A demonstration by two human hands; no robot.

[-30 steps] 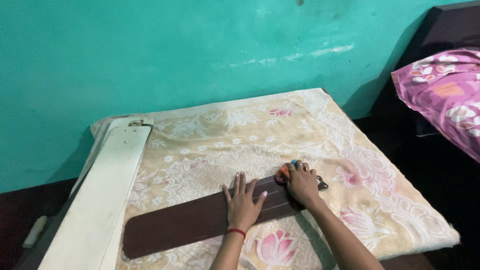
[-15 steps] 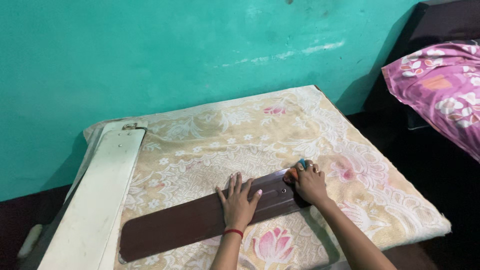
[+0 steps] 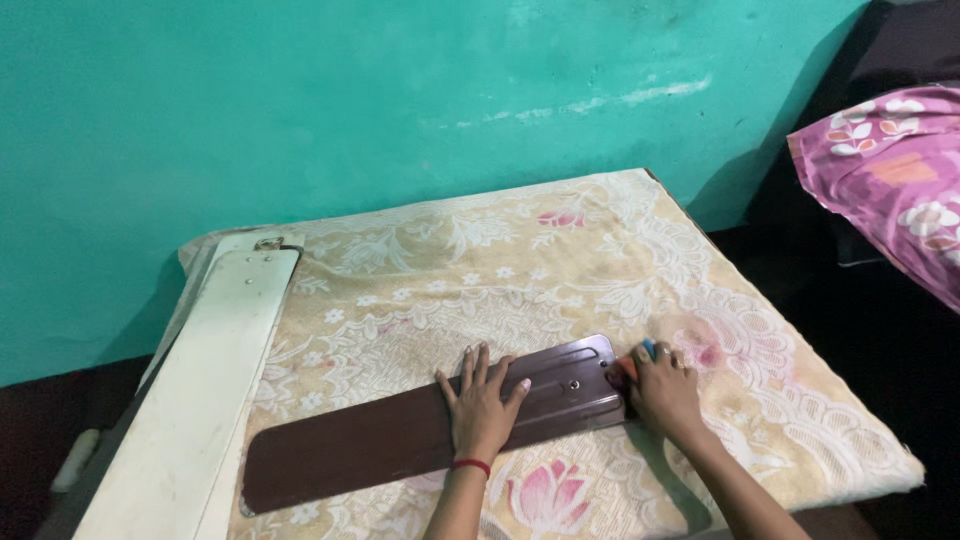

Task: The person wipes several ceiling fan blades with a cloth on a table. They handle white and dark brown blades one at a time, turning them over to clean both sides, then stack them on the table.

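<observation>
A room in a home, most likely a bedroom. A cream floral lace cloth (image 3: 560, 270) covers a padded surface set against a scuffed turquoise painted wall (image 3: 350, 100). At the right edge, a pink flowered bedsheet (image 3: 890, 170) drapes over dark wooden furniture (image 3: 915, 45). Lighting is dim.

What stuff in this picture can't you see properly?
Head view only:
- The cloth: mostly hidden under the right hand; only orange and blue bits show.
- The brown blade: its middle is covered by the left hand.
- The white blade: its near end is cut off by the bottom edge.
- The pink pillow: cut off by the right edge.
- The table under the floral cover: hidden.
</observation>
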